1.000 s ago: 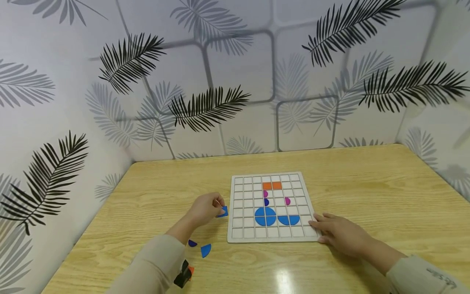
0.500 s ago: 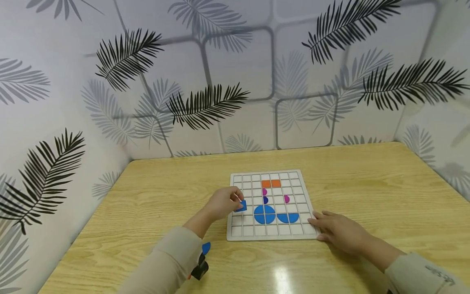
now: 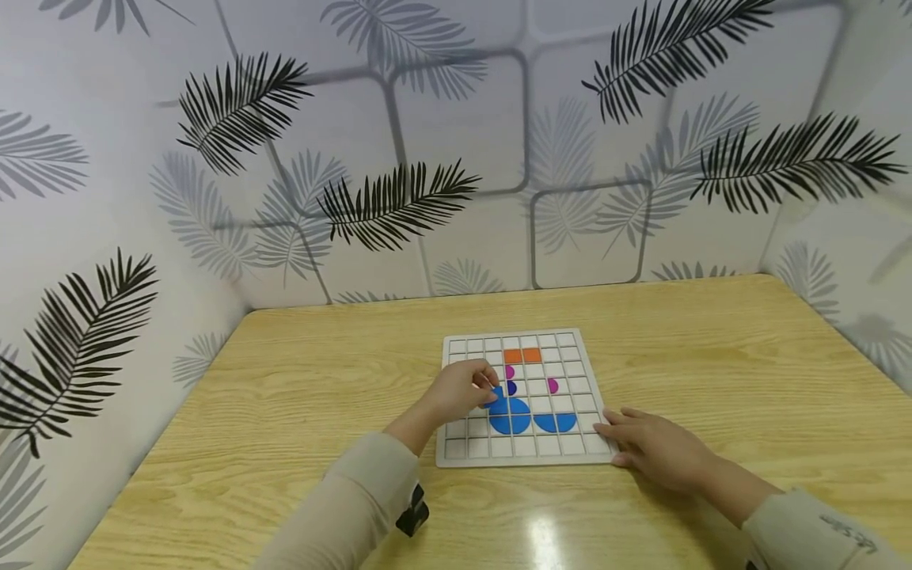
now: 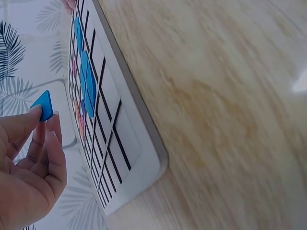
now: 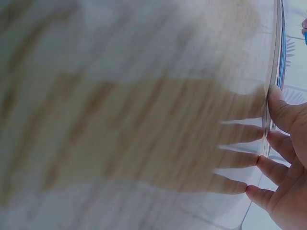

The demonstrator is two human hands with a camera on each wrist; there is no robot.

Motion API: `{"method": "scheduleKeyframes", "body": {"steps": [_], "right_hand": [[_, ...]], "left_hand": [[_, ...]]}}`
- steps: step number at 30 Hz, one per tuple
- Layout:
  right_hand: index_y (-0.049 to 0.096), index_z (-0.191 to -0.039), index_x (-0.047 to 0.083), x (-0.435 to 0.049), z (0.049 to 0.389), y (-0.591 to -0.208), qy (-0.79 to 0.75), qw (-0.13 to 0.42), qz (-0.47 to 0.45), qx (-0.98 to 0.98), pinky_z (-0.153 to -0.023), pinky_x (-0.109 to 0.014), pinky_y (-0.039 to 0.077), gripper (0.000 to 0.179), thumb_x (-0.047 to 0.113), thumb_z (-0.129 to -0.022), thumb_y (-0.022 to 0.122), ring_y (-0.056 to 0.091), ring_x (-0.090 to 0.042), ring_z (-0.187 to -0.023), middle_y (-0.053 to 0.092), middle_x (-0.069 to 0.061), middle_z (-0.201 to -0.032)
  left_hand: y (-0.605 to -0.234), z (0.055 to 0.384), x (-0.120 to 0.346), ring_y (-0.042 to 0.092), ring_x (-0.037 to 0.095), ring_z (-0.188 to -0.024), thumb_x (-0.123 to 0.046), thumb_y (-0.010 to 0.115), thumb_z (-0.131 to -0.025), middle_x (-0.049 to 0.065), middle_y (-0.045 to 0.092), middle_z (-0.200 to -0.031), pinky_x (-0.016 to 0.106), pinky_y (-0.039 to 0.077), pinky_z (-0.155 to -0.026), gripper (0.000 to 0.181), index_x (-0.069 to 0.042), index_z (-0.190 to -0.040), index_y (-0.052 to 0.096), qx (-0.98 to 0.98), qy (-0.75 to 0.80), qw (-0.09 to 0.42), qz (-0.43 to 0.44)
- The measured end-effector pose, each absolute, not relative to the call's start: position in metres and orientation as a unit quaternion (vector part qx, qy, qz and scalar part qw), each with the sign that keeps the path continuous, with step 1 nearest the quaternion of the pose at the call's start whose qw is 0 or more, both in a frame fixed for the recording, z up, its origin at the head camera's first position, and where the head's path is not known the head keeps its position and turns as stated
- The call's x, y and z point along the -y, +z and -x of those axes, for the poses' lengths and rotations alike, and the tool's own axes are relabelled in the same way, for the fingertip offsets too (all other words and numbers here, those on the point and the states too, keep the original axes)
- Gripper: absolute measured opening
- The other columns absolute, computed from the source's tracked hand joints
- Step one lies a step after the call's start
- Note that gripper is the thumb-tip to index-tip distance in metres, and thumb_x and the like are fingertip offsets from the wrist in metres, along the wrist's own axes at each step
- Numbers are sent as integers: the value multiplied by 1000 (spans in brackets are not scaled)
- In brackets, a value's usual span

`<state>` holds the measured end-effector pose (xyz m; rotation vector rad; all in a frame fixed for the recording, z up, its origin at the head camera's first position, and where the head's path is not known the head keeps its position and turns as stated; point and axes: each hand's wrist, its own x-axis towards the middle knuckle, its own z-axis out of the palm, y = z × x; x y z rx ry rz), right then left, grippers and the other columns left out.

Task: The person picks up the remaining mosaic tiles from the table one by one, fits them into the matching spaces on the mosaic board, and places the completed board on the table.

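Blue tile (image 4: 45,106), prob. sq., pinched tilted abv wht grid board (image 3: 523,446).

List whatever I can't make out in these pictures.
Head view: outline of the held blue piece, partly covered by the left hand.
Head view: lettering on the right sleeve, too small to read.
Left wrist view: most of the right hand, cut off by the top edge.
Right wrist view: face of the board, turned edge-on.
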<state>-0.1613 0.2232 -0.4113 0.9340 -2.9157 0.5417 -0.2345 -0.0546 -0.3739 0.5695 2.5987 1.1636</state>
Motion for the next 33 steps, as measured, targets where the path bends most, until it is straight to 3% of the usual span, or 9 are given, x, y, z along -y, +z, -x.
{"method": "scheduleKeyframes", "body": {"steps": [6, 17, 24, 33], "right_hand": [[56, -113, 3, -222, 162, -411, 175, 18, -306, 936, -84, -52, 33, 40, 24, -79, 60, 41, -43, -106, 48, -21, -118], [56, -113, 3, -221, 162, -414, 176, 24, -313, 933, -82, -52, 35, 40, 25, -79, 60, 42, -44, -105, 48, -21, -118], [57, -113, 5, -224, 162, -418, 174, 65, -328, 926, -82, -48, 37, 41, 27, -79, 60, 45, -43, -102, 50, -20, -115], [56, -114, 2, -220, 160, -411, 173, 23, -305, 936, -83, -51, 35, 40, 20, -79, 61, 42, -43, -106, 48, -20, -118]], "left_hand": [[-374, 238, 42, 56, 17, -68, -2, 58, -80, 3, 53, -79, 22, 45, -60, 7, -2, -87, 56, -887, 395, 127, -202], [-380, 242, 20, 49, 10, -69, -4, 59, -81, -1, 53, -79, 20, 42, -59, 6, -9, -84, 57, -896, 363, 131, -219], [-382, 241, 9, 47, 10, -66, -5, 57, -82, -2, 53, -77, 20, 39, -57, 5, -10, -84, 58, -903, 336, 121, -238], [-389, 245, -1, 46, 9, -65, -5, 55, -82, -4, 53, -75, 19, 37, -54, 7, -11, -83, 58, -909, 320, 109, -243]]}}
